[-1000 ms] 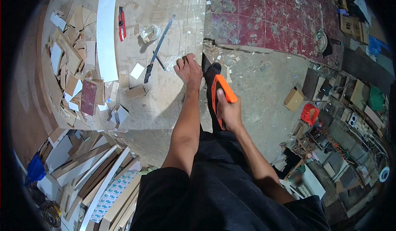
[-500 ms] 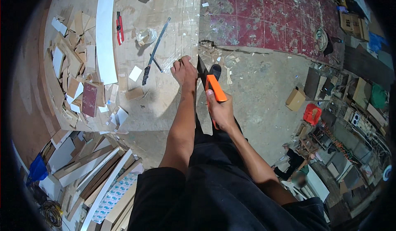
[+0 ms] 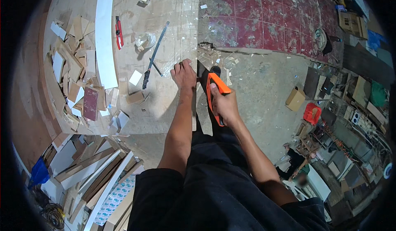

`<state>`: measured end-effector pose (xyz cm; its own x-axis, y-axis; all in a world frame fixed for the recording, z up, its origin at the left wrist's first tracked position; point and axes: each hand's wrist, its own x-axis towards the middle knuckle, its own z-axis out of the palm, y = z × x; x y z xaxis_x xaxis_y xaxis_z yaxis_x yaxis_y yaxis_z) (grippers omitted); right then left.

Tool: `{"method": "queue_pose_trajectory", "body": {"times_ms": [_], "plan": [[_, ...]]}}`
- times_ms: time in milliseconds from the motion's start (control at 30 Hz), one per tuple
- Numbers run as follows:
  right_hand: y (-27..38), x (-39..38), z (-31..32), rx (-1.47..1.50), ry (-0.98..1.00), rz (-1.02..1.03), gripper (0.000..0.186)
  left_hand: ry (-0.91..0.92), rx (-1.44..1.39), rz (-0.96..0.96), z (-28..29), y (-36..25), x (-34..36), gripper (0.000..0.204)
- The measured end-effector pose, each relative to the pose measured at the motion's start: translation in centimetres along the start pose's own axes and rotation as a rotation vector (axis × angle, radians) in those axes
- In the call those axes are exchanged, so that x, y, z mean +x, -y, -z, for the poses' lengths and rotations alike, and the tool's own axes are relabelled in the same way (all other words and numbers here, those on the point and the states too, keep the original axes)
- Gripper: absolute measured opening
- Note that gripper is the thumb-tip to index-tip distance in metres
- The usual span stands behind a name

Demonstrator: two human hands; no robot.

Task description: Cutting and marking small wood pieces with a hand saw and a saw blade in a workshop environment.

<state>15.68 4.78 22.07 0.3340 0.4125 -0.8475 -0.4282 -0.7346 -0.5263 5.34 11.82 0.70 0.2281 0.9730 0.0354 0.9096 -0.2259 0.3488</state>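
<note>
My left hand rests palm down at the right edge of the pale wooden worktop, fingers bent and slightly apart. My right hand grips the orange handle of a hand saw. Its dark blade lies along the worktop's edge beside my left hand, partly hidden. To the left of my left hand lie a long blue-and-black bar crossed by a shorter dark strip, a small white offcut and a red box cutter.
A long white strip and heaped offcuts cover the left worktop. Boards lean below it. Right are concrete floor, red-tiled floor, a cardboard box, a red crate and assorted clutter.
The saw and my right hand have moved slightly forward along the worktop edge since half a second ago. My left hand stays in place as the view shifts a little.
</note>
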Motion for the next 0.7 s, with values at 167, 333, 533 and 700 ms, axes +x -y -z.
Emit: {"method": "queue_pose_trajectory", "body": {"times_ms": [167,333,533,700], "plan": [[2.9,1.7,0.3,-0.06,0.049,0.012,0.035,0.005,-0.041,0.017,-0.5,-0.8,0.6,0.016],[1.1,2.2,2.0,-0.131,0.031,0.076,0.032,-0.047,-0.045,0.017,-0.7,-0.5,0.0,0.018],[-0.8,-0.2,0.3,-0.087,0.032,0.074,0.033,-0.036,0.001,0.047,-1.2,0.1,0.1,0.016],[-2.1,2.7,0.4,-0.125,0.008,0.137,0.036,-0.021,-0.045,0.041,-1.1,-0.9,0.3,0.015]]}}
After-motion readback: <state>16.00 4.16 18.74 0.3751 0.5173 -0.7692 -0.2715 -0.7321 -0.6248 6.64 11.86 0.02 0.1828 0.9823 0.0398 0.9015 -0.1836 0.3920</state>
